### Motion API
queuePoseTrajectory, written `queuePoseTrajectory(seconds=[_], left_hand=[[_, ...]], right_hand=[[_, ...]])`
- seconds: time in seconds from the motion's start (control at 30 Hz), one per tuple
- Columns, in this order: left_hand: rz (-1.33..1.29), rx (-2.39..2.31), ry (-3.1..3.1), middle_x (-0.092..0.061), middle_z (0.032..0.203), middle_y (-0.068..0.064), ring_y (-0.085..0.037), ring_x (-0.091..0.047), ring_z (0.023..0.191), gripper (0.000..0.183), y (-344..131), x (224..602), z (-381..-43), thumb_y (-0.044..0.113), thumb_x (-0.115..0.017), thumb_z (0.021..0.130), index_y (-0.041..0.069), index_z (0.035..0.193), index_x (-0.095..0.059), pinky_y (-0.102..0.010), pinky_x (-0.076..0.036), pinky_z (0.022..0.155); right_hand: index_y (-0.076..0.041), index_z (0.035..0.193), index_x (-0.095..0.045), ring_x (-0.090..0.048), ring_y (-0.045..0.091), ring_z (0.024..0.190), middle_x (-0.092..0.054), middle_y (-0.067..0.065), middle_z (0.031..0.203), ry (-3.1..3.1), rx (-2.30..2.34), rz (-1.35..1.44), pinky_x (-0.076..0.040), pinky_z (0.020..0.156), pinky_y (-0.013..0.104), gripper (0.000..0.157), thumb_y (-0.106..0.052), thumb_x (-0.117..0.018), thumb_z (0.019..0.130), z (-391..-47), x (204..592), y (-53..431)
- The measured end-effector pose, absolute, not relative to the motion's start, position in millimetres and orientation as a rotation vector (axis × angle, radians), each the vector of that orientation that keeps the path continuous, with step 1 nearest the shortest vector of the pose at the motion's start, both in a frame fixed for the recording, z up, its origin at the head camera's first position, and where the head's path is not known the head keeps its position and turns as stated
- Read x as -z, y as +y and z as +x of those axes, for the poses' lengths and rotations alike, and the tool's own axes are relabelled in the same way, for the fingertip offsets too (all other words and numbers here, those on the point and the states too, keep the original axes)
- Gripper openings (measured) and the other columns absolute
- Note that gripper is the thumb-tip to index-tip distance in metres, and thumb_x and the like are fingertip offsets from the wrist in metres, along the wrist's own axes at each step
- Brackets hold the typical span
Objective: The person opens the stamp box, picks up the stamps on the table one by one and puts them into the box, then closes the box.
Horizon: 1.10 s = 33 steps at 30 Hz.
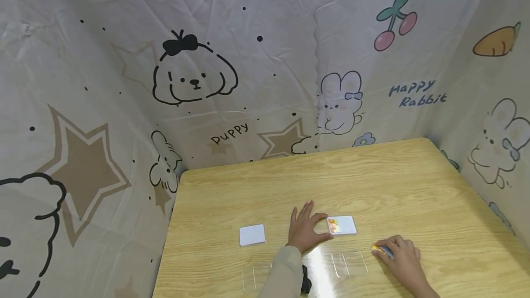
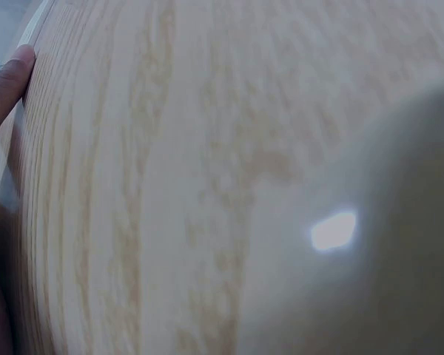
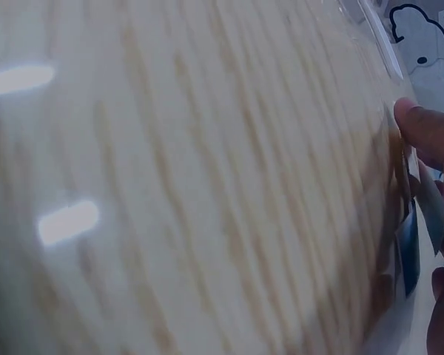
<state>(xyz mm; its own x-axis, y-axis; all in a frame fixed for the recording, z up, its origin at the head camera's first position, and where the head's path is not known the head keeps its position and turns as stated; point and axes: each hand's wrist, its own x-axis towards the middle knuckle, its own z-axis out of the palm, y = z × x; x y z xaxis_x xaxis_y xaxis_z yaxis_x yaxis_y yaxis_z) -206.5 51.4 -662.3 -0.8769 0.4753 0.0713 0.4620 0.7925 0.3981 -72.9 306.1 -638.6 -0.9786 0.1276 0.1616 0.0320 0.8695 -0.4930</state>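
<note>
My left hand [image 1: 305, 231] spreads its fingers at the left end of a white card stack [image 1: 348, 225], whose left part bears an orange-yellow picture. Its thumb and index fingertips are right at the stack's corners. To the right and nearer, my right hand [image 1: 400, 257] pinches a few cards [image 1: 385, 250] with yellow and blue-grey faces, tilted over the table. The right wrist view catches the thumb [image 3: 422, 129] and the thin card edges [image 3: 408, 251] at its right border. In the left wrist view only a finger [image 2: 7, 85] shows at the left edge.
Another white card stack [image 1: 252, 235] lies left of the left hand. Two clear plastic cases rest nearer: one [image 1: 349, 263] between the hands, the other [image 1: 253, 279] partly behind the left sleeve [image 1: 283, 272]. Printed curtains [image 1: 248, 59] surround the wooden table [image 1: 215, 197].
</note>
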Motion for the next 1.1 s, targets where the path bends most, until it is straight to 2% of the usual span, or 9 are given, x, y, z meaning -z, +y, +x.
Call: queuePoseTrajectory(seconds=[0.27,0.53,0.8,1.1], left_hand=[[0.776,-0.665,2.928,-0.026,0.160,0.004,-0.013,-0.021,0.149,0.064,51,665,-208,0.082,-0.052,0.073,0.050,0.129,-0.052,-0.050,-0.013,0.123],[0.778,-0.694,2.924,-0.027,0.160,0.003,-0.014,-0.022,0.149,0.062,50,663,-207,0.079,-0.055,0.073,0.050,0.128,-0.053,-0.050,-0.014,0.122],[0.781,-0.670,2.933,-0.028,0.159,0.003,-0.014,-0.022,0.149,0.063,51,663,-208,0.080,-0.055,0.073,0.049,0.128,-0.053,-0.050,-0.015,0.122],[0.775,-0.640,2.937,-0.028,0.159,0.003,-0.014,-0.022,0.149,0.064,51,663,-207,0.081,-0.054,0.073,0.049,0.129,-0.053,-0.049,-0.014,0.123]], right_hand=[[-0.014,0.100,-0.070,-0.045,0.026,0.089,-0.059,0.008,0.100,-2.865,-0.743,-0.131,-0.025,0.071,0.035,0.027,-0.035,-0.072,0.084,-80,639,301],[-0.013,0.103,-0.069,-0.046,0.027,0.090,-0.059,0.009,0.101,-2.873,-0.745,-0.143,-0.026,0.072,0.035,0.032,-0.038,-0.073,0.083,-85,642,299],[-0.011,0.116,-0.065,-0.046,0.035,0.095,-0.058,0.017,0.107,-2.921,-0.746,-0.131,-0.027,0.073,0.039,0.045,-0.039,-0.074,0.081,-77,640,311],[-0.010,0.116,-0.065,-0.045,0.033,0.094,-0.057,0.017,0.106,-2.928,-0.757,-0.153,-0.025,0.072,0.037,0.044,-0.037,-0.074,0.082,-65,642,319]])
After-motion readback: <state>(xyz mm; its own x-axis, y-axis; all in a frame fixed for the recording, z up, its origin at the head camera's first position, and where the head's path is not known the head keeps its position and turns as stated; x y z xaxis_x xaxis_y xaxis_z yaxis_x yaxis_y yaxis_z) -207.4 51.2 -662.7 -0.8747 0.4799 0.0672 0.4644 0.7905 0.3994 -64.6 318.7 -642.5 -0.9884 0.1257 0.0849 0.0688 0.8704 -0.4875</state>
